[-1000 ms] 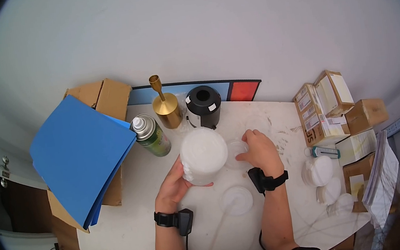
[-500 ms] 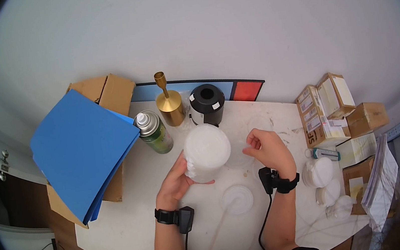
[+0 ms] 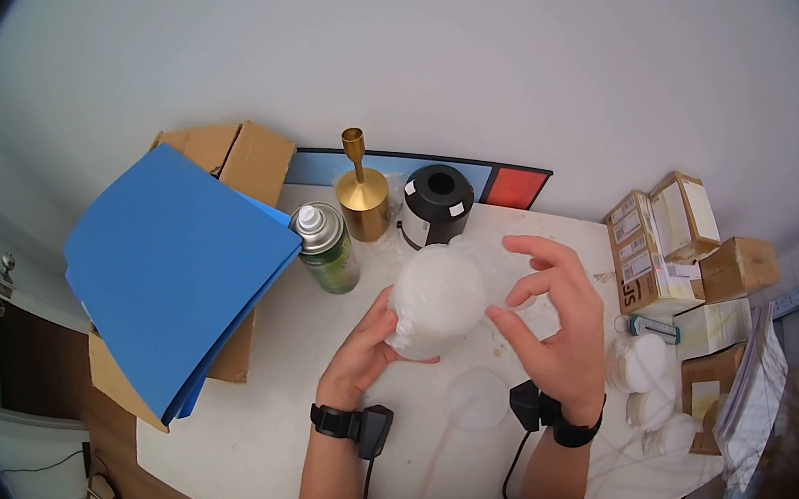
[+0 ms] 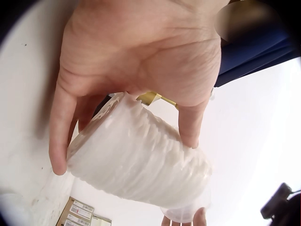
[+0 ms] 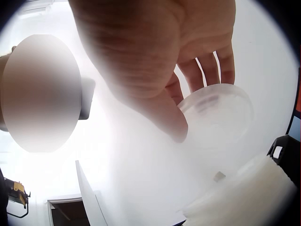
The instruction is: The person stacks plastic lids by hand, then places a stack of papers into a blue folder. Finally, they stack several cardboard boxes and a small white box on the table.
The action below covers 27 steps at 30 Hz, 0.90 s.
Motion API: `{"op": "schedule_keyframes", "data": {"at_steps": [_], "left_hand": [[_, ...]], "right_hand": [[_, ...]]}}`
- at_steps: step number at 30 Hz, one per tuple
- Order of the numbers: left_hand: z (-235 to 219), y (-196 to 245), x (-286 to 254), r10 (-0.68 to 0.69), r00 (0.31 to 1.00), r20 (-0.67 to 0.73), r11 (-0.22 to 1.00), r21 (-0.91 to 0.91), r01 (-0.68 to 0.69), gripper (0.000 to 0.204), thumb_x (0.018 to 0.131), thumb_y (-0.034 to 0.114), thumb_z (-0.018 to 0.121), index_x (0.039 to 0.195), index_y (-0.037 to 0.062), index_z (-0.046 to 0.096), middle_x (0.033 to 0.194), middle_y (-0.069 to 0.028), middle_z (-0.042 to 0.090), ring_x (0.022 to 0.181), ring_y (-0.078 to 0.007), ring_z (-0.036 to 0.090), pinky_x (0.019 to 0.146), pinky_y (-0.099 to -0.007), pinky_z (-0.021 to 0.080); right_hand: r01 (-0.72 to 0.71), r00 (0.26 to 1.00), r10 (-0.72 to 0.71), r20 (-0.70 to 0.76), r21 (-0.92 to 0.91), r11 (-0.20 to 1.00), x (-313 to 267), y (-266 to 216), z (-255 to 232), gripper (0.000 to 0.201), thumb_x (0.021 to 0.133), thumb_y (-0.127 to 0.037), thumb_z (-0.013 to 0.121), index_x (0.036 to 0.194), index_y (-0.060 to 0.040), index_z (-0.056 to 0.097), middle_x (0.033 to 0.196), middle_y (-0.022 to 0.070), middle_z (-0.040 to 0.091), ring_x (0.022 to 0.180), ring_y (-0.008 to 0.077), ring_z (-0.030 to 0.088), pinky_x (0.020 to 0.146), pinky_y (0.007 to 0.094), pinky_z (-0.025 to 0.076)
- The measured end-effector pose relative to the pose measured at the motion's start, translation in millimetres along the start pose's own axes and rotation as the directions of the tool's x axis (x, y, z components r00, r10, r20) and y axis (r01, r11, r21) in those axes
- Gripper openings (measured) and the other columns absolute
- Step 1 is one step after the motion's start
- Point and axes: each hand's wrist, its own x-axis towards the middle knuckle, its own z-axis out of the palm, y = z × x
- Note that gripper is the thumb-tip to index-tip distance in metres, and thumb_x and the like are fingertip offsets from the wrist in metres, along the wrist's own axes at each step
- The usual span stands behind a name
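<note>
In the head view my left hand [image 3: 365,353] grips a thick white cylinder [image 3: 440,292] from its left side. Up close in the left wrist view, the cylinder's side is ruffled, like many thin translucent layers stacked together; thumb and fingers span it. My right hand [image 3: 563,329] is raised just right of the cylinder. Between its thumb and fingers it holds a clear round plastic disc [image 5: 218,113] by the edge, tilted beside the cylinder's end. Another clear round disc [image 3: 477,400] lies flat on the table below the hands.
Behind stand a black cylindrical device [image 3: 436,204], a gold candlestick [image 3: 364,204] and a spray can [image 3: 327,251]. Blue folders [image 3: 176,279] lean on cardboard at left. Small cartons [image 3: 637,253] and white round tubs [image 3: 642,362] line the right side of the table [image 3: 421,489].
The right hand has lifted from low over the table and turned, its fingers spreading wider around the clear disc. The left hand keeps its hold on the cylinder. The head view has shifted a little.
</note>
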Motion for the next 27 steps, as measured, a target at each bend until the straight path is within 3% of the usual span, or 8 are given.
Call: {"op": "schedule_keyframes", "data": {"at_steps": [4, 7, 10, 13, 16, 22, 25, 27], "left_hand": [[-0.9, -4.2, 2.0, 0.065, 0.998, -0.014, 0.998, 0.029, -0.064, 0.085, 0.100, 0.049, 0.065, 0.163, 0.0106, 0.023, 0.156, -0.0113, 0.046, 0.141, -0.0292, 0.052, 0.103, -0.0543, 0.055], [5.9, 1.1, 1.0, 0.028, 0.998, -0.050, 0.998, 0.063, -0.025, 0.104, 0.091, 0.055, 0.074, 0.165, 0.0078, 0.019, 0.160, -0.0107, 0.042, 0.144, -0.0257, 0.048, 0.110, -0.0430, 0.049], [6.8, 0.7, 1.2, 0.031, 0.997, -0.072, 0.999, 0.043, -0.028, 0.106, 0.089, 0.054, 0.077, 0.165, 0.0087, 0.019, 0.159, -0.0104, 0.043, 0.142, -0.0254, 0.050, 0.109, -0.0438, 0.049], [-0.1, -4.0, -0.8, 0.066, 0.997, -0.047, 0.997, 0.032, -0.065, 0.083, 0.100, 0.043, 0.066, 0.164, 0.0113, 0.024, 0.158, -0.0104, 0.044, 0.144, -0.0270, 0.048, 0.108, -0.0506, 0.052], [0.5, -3.8, -1.9, 0.061, 0.997, -0.056, 0.998, 0.034, -0.059, 0.084, 0.099, 0.043, 0.067, 0.164, 0.0120, 0.023, 0.159, -0.0098, 0.042, 0.145, -0.0267, 0.047, 0.109, -0.0505, 0.051], [-3.8, -7.6, 1.2, 0.061, 0.996, -0.058, 0.996, 0.061, -0.057, 0.084, 0.100, 0.043, 0.066, 0.164, 0.0122, 0.022, 0.158, -0.0098, 0.044, 0.146, -0.0264, 0.046, 0.110, -0.0484, 0.050], [1.8, -2.6, 0.5, 0.073, 0.997, -0.032, 0.997, 0.036, -0.072, 0.083, 0.100, 0.041, 0.065, 0.164, 0.0107, 0.021, 0.159, -0.0110, 0.043, 0.146, -0.0273, 0.046, 0.111, -0.0487, 0.049], [7.3, -0.1, -0.9, 0.047, 0.997, -0.057, 0.999, 0.011, -0.046, 0.085, 0.100, 0.040, 0.066, 0.165, 0.0097, 0.020, 0.160, -0.0115, 0.042, 0.147, -0.0282, 0.045, 0.112, -0.0487, 0.048]], "right_hand": [[0.102, 0.971, -0.080, 0.226, -0.083, 0.991, -1.9, -8.7, 22.7, 0.021, 0.080, -0.009, 0.082, 0.089, -0.0063, 0.063, 0.142, 0.0175, 0.058, 0.134, 0.0413, 0.053, 0.108, 0.0481, 0.045], [0.097, 0.960, -0.084, 0.267, -0.034, 0.995, -3.2, -4.2, 30.0, 0.019, 0.082, -0.012, 0.081, 0.090, -0.0074, 0.064, 0.147, 0.0182, 0.054, 0.140, 0.0425, 0.047, 0.111, 0.0487, 0.042], [0.158, 0.957, -0.108, 0.271, -0.170, 0.973, -1.2, -7.5, 26.8, 0.017, 0.084, -0.012, 0.080, 0.091, -0.0074, 0.066, 0.149, 0.0189, 0.052, 0.141, 0.0433, 0.046, 0.112, 0.0494, 0.041], [0.104, 0.959, -0.081, 0.271, -0.072, 0.992, -1.2, -5.0, 25.3, 0.017, 0.085, -0.013, 0.079, 0.093, -0.0073, 0.066, 0.150, 0.0193, 0.051, 0.142, 0.0440, 0.045, 0.114, 0.0500, 0.039], [0.052, 0.962, -0.049, 0.269, -0.002, 0.999, -1.7, -2.3, 27.7, 0.018, 0.084, -0.013, 0.080, 0.095, -0.0080, 0.066, 0.150, 0.0196, 0.051, 0.143, 0.0439, 0.043, 0.115, 0.0502, 0.037], [0.061, 0.957, -0.040, 0.286, -0.066, 0.996, -5.8, -3.7, 34.2, 0.025, 0.086, -0.020, 0.080, 0.100, -0.0061, 0.064, 0.149, 0.0210, 0.051, 0.143, 0.0441, 0.043, 0.116, 0.0526, 0.037], [0.121, 0.951, -0.067, 0.302, -0.165, 0.979, -5.2, -4.4, 27.7, 0.035, 0.085, -0.026, 0.082, 0.110, -0.0069, 0.067, 0.155, 0.0211, 0.048, 0.144, 0.0465, 0.042, 0.117, 0.0535, 0.035], [0.134, 0.978, -0.109, 0.178, -0.136, 0.982, -1.6, -6.8, 29.6, 0.046, 0.088, -0.033, 0.079, 0.123, -0.0061, 0.066, 0.157, 0.0225, 0.045, 0.146, 0.0469, 0.039, 0.118, 0.0554, 0.033]]}}
